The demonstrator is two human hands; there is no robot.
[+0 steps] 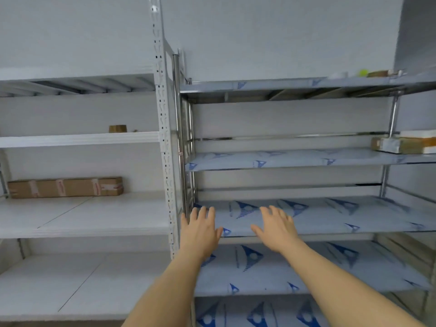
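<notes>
The likeliest trouble is a slip. The protective film (330,218) looks glossy, so flat palms pushed across it may skate rather than catch it. Picking at it away from a corner would probably tear it into strips instead of lifting it whole. The front edge of the steel shelf (306,233) looks thin and could nick a finger dragged along it. The left hand (200,228) is just beside the steel upright post (179,138), so a quick sideways move may knock the knuckles. Leaning hard on the front edge might also rock the rack. Neither hand holds anything. Each grip is spread, with the fingers straight and apart, and the palms face down over the front left corner of the shelf. The right hand (276,226) is a little further along the front edge. Whether the palms touch the film or hover just above it cannot be told. The film is pale and printed with blue triangular logos. It lies mostly flat and covers the whole shelf, which sits between a similar filmed shelf above (295,159) and another below (283,270). A white rack (82,218) stands to the left with a long cardboard box (64,187) on it.
</notes>
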